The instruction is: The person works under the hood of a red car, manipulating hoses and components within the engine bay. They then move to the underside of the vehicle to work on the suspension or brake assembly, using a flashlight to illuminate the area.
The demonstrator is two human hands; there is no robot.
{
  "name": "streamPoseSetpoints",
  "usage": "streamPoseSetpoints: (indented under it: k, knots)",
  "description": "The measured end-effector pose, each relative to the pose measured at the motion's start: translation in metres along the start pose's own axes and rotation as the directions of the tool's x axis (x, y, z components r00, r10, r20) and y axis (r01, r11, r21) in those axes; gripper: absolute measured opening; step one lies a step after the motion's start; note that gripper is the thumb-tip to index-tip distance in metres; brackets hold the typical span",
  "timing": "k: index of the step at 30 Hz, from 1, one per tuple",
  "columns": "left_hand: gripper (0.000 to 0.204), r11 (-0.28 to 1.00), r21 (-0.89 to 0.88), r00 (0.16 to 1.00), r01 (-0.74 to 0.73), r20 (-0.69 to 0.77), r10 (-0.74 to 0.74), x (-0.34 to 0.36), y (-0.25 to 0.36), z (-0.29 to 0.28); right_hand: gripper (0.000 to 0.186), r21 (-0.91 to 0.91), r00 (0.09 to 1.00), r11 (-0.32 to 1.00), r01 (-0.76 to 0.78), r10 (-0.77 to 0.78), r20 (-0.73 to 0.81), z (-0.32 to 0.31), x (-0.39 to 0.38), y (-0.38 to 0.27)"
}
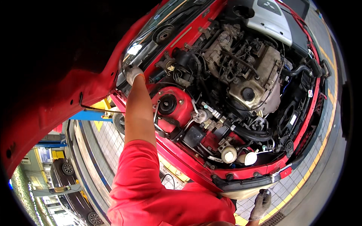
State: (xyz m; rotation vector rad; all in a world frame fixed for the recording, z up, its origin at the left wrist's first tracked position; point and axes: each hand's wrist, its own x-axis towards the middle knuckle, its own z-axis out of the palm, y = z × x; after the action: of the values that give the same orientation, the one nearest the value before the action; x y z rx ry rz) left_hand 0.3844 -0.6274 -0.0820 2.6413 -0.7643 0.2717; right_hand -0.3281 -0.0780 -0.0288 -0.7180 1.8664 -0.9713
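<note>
My left hand (134, 74), in a pale work glove, reaches far forward to the corner between the raised red hood (96, 84) and the windshield base. Its fingers are mostly hidden there, so their grip cannot be made out. Low on the right, outside the car's front corner, my gloved right hand (260, 206) is closed with curled fingers. Something small, dark and shiny shows at its fingertips, too small to name. Between my arms lies the open engine bay, with the engine (250, 81) and the red strut tower (174, 103) nearest my left forearm.
A silver engine cover (272, 17) rests at the far side of the bay. Two pale-capped reservoirs (228, 154) sit by the near front corner. A blue lift arm (88, 115) stands beside the car. A dark car (71, 188) is parked at lower left.
</note>
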Motion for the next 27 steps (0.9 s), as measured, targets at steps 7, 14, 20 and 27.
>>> streamPoseSetpoints:
  k: [7,14,20,27]
  knots:
    - [0.051,0.987,0.124,0.905,-0.102,-0.400,0.143,0.079,-0.108,-0.020,0.018,0.182,0.949,0.982,-0.043,-0.017,0.313,0.065,0.028,-0.016]
    - [0.016,0.515,-0.490,0.535,-0.703,0.114,0.837,-0.297,-0.007,-0.173,0.024,0.124,0.860,0.979,0.160,-0.200,0.469,0.092,0.032,-0.040]
    - [0.045,0.595,-0.361,0.022,0.718,0.866,0.499,-0.495,-0.068,-0.268,0.030,0.243,0.806,0.962,0.124,-0.241,0.541,0.092,0.020,-0.040]
    - [0.036,0.493,-0.863,0.152,-0.110,0.475,0.867,-0.565,-0.103,-0.294,0.038,0.159,0.772,0.987,-0.012,-0.092,0.628,0.059,-0.006,-0.031]
